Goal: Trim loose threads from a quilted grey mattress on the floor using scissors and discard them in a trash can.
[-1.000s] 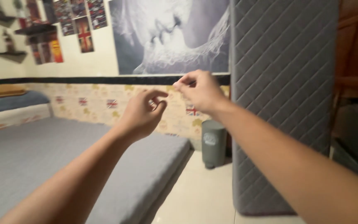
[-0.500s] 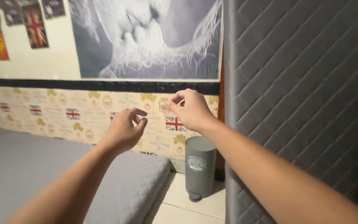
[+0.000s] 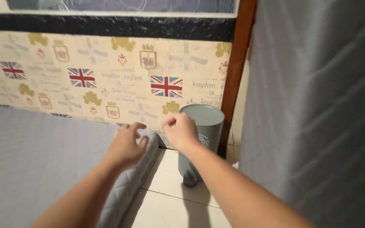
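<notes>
Right now I have both hands stretched out in the lower middle of the frame, and neither has a firm hold on anything that I can make out. My left hand (image 3: 125, 145) hangs with its fingers loosely curled and apart, grasping nothing, just above the rounded corner of the flat mattress (image 3: 43, 156) that fills the lower left. My right hand (image 3: 180, 131) is drawn into a pinch, thumb pressed to the side of the forefinger and the other fingers tucked in. Whether something very small sits in that pinch I cannot tell.

Just behind the right hand, a little right of centre, stands the grey round bin (image 3: 205, 120) on the tiled floor (image 3: 165, 198). Its lid is down, and I cannot tell whether my knuckles touch it or only overlap it from this view.

As I judge it, little shows as done: the bin is closed and upright, the flat mattress lies undisturbed, and the hands are near both without gripping either.

Along the right of the frame the upright mattress (image 3: 317, 105) stands on edge beside a wooden post (image 3: 237, 71). The flag-patterned wallpaper (image 3: 106, 80) runs across the upper left.
</notes>
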